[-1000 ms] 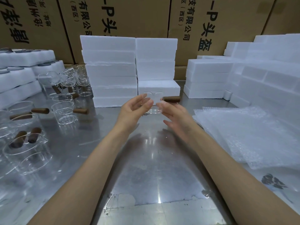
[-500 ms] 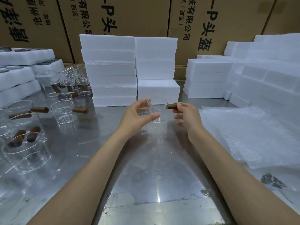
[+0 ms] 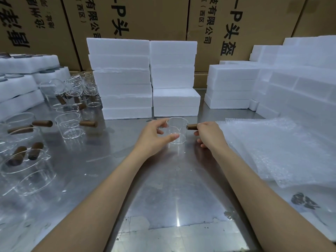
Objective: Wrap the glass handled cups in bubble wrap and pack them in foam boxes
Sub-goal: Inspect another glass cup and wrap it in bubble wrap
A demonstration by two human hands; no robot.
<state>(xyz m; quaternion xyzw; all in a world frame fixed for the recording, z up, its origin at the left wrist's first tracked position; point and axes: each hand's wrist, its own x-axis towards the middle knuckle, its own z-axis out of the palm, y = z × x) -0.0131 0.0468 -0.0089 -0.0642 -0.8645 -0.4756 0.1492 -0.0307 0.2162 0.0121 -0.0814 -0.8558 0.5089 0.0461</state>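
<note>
A clear glass cup [image 3: 177, 130] stands upright on the steel counter [image 3: 163, 188], just in front of the two middle stacks of foam boxes [image 3: 143, 79]. The left hand [image 3: 154, 137] curls round the cup's body, thumb and fingers on the glass. The right hand [image 3: 209, 135] pinches the cup's brown wooden handle [image 3: 192, 126]. Right of the cup lie bubble wrap sheets [image 3: 283, 148]; left of it stand more handled cups [image 3: 71, 124].
</note>
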